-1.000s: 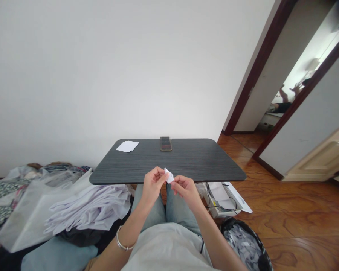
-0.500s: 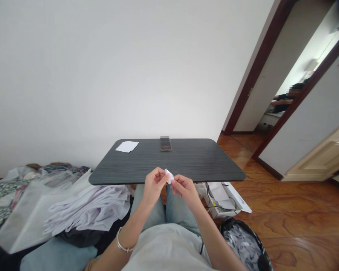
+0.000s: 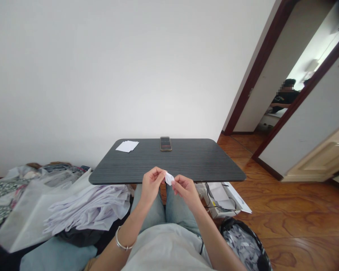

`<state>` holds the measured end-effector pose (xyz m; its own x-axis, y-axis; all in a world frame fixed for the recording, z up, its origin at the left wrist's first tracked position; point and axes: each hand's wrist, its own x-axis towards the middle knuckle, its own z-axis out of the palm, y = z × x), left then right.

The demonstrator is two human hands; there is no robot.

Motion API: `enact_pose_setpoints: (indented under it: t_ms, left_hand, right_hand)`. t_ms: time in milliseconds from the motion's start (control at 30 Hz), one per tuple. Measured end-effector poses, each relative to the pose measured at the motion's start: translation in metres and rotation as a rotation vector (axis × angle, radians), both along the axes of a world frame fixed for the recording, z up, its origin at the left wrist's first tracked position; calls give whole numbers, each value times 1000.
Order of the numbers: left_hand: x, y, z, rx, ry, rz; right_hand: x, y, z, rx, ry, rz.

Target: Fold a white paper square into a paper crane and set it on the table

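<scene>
A small folded piece of white paper is pinched between both my hands, just in front of the near edge of the dark table. My left hand grips its left side with curled fingers; a silver bracelet sits on that wrist. My right hand pinches its right side with thumb and fingertips. Both hands hover above my lap.
On the table lie a phone at the far middle and white paper sheets at the far left. A heap of white bags and cloth lies to my left, a bin of paper scraps to my right. A person sits beyond the doorway.
The folded paper has dropped slightly and looks more compressed between my fingers. The person beyond the doorway has shifted from arms raised to sitting upright.
</scene>
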<state>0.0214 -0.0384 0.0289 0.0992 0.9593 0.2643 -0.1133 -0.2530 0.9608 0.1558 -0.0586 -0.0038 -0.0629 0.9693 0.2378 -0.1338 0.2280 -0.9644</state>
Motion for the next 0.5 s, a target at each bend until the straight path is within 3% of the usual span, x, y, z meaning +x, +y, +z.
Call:
enact_pose_setpoints:
  t_ms: [200, 500]
  left_hand:
    - [-2, 1, -1, 85, 76, 7]
    - [-11, 1, -5, 239, 189, 180]
  right_hand:
    - [0, 0, -2, 9, -42, -11]
    - [1, 1, -5, 0, -52, -32]
